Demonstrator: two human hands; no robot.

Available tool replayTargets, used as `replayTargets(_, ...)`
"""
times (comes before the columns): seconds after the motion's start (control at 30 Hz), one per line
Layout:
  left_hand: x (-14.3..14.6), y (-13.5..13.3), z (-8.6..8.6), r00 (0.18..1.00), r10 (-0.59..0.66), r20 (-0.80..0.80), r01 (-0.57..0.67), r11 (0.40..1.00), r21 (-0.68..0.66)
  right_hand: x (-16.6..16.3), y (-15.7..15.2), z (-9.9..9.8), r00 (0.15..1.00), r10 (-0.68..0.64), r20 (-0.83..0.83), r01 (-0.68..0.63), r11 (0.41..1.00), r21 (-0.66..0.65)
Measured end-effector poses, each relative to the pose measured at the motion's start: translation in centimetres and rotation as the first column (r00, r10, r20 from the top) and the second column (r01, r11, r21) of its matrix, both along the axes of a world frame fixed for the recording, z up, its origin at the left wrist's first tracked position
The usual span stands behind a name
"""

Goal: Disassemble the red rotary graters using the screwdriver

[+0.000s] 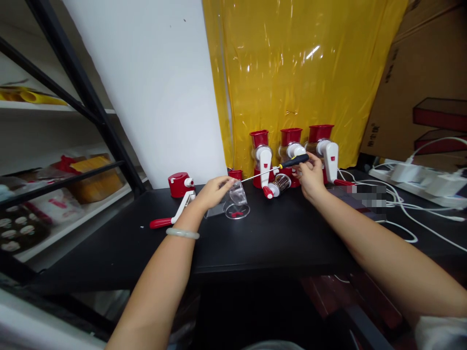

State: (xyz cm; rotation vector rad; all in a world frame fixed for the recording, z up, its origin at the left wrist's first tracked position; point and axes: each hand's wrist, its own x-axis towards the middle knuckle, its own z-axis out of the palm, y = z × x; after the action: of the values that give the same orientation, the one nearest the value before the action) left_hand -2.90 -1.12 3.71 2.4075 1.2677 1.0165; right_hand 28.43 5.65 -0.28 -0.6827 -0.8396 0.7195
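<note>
My left hand (213, 191) rests on top of a clear plastic housing (237, 199) that stands on the black table (255, 238), fingers curled over it. My right hand (310, 177) grips a screwdriver (288, 164) with a black and yellow handle; its thin shaft points left toward the clear housing. A metal grater drum (280, 183) with a red end lies just below the screwdriver. Three assembled red and white rotary graters (292, 150) stand in a row behind, against a yellow plastic sheet.
A red base with a white crank and red handle (177, 204) lies at the left. White cables and a power strip (419, 180) spread over the right side. Cardboard boxes stand at the back right. A black metal shelf rack (73, 160) with packaged goods is on the left.
</note>
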Motion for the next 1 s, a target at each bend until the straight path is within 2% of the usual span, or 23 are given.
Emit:
replayTargets(0.43, 0.01, 0.08, -0.01, 1.000, -0.006, 0.008, 0.006, 1.000, -0.007, 0.10, -0.03, 0.32, 0.998, 0.005, -0.055, -0.007, 0.999, -0.034)
replayTargets(0.63, -0.01, 0.07, -0.03, 1.000, -0.004, 0.002, 0.004, 1.000, -0.014, 0.20, 0.30, -0.13, 1.000, -0.016, -0.013, 0.017, 1.000, 0.017)
replayTargets(1.0, 0.04, -0.03, 0.01, 1.000, 0.002, 0.003, -0.002, 1.000, -0.013, 0.29, 0.64, -0.52, 0.999, -0.052, 0.012, 0.052, 0.999, 0.004)
